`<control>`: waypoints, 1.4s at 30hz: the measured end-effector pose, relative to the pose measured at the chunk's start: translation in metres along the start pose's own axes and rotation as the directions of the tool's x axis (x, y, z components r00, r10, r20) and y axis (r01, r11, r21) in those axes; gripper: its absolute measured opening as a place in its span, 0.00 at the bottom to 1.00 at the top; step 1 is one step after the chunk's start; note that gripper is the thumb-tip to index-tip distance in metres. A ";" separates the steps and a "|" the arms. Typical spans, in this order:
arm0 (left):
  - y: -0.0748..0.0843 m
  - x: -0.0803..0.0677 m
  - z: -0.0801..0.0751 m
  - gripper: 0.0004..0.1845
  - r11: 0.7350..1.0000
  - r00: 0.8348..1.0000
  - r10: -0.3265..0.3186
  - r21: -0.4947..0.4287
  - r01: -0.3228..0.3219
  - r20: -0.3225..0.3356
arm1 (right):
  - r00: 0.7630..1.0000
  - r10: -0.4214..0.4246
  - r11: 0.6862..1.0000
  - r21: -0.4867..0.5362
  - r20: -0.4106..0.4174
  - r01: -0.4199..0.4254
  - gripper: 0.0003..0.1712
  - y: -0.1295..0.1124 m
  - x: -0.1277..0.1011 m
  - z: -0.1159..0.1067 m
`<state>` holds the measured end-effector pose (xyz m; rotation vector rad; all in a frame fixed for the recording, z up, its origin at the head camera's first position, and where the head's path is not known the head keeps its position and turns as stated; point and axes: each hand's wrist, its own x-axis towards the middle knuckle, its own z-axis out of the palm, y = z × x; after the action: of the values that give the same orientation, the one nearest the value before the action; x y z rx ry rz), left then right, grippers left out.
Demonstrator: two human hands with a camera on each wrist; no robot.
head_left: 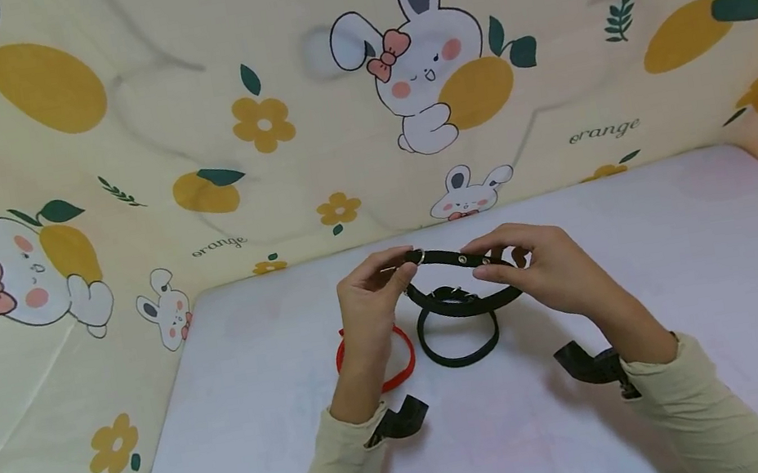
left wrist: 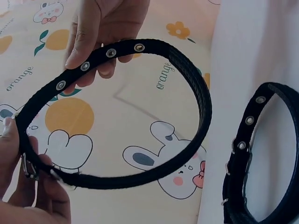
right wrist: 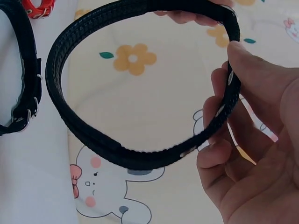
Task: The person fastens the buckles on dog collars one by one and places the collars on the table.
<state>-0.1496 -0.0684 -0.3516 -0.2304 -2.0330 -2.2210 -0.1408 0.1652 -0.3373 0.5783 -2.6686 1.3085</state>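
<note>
A black buckled collar, looped into a ring, is held up above the table between both hands. The left hand pinches it beside the metal buckle, between thumb and fingers. On the strap's eyelet section, the right hand grips with thumb on one side and fingers on the other. Below lies a second black collar, also closed in a loop, with metal rings and eyelets. A red collar sits to its left, partly hidden behind the left hand and wrist.
A white-covered table spreads beneath the hands. Behind it and along the left hangs a cream cloth printed with rabbits, oranges and flowers. Black straps stick out from both wrists over the sleeves.
</note>
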 end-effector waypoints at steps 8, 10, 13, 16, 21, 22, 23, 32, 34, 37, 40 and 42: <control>0.001 -0.001 0.000 0.14 0.992 0.998 0.006 0.128 -0.014 0.056 | 0.998 -0.025 1.000 -0.002 -0.054 0.025 0.13 0.002 0.000 0.000; 0.001 -0.001 0.000 0.14 0.989 0.997 0.017 0.148 -0.029 0.077 | 0.998 -0.029 1.000 -0.001 -0.054 0.029 0.13 0.003 0.000 0.000; 0.000 -0.002 0.001 0.14 0.985 0.994 0.028 0.166 -0.046 0.107 | 0.998 -0.036 0.999 -0.003 -0.052 0.036 0.13 0.003 0.000 0.002; -0.001 -0.002 0.001 0.13 0.982 0.992 0.023 0.181 -0.045 0.125 | 0.998 -0.043 0.999 -0.011 -0.053 0.042 0.13 0.004 0.000 0.003; -0.003 -0.002 0.002 0.13 0.987 0.989 0.007 0.159 -0.030 0.146 | 0.998 -0.042 0.999 -0.036 -0.052 0.040 0.13 0.004 0.000 0.004; -0.003 -0.002 0.002 0.13 0.989 0.989 -0.003 0.146 -0.019 0.150 | 0.998 -0.039 0.999 -0.039 -0.052 0.037 0.13 0.004 0.000 0.004; -0.003 -0.001 0.002 0.13 0.991 0.988 -0.014 0.131 -0.007 0.153 | 0.998 -0.038 0.998 -0.043 -0.053 0.035 0.13 0.004 0.001 0.004; -0.003 -0.002 0.003 0.15 0.992 0.986 -0.076 0.110 0.060 0.149 | 0.999 -0.017 0.999 -0.038 -0.044 0.015 0.13 0.004 0.002 0.005; -0.003 -0.002 0.003 0.14 0.992 0.985 -0.073 0.116 0.055 0.154 | 0.999 -0.019 0.999 -0.042 -0.041 0.018 0.13 0.004 0.001 0.005; -0.004 -0.002 0.003 0.14 0.992 0.986 -0.056 0.124 0.037 0.158 | 0.999 -0.022 0.999 -0.046 -0.045 0.020 0.13 0.003 0.001 0.005; -0.003 -0.002 0.004 0.13 0.991 0.986 -0.041 0.131 0.020 0.160 | 0.998 -0.029 0.999 -0.047 -0.053 0.026 0.13 0.002 0.001 0.005; -0.003 -0.002 0.004 0.14 0.990 0.985 -0.034 0.139 0.011 0.168 | 0.998 -0.032 0.999 -0.044 -0.054 0.030 0.13 0.002 0.000 0.005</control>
<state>-0.1484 -0.0641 -0.3542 -0.3971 -2.2757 -2.1284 -0.1416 0.1625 -0.3416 0.5681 -2.6265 1.2373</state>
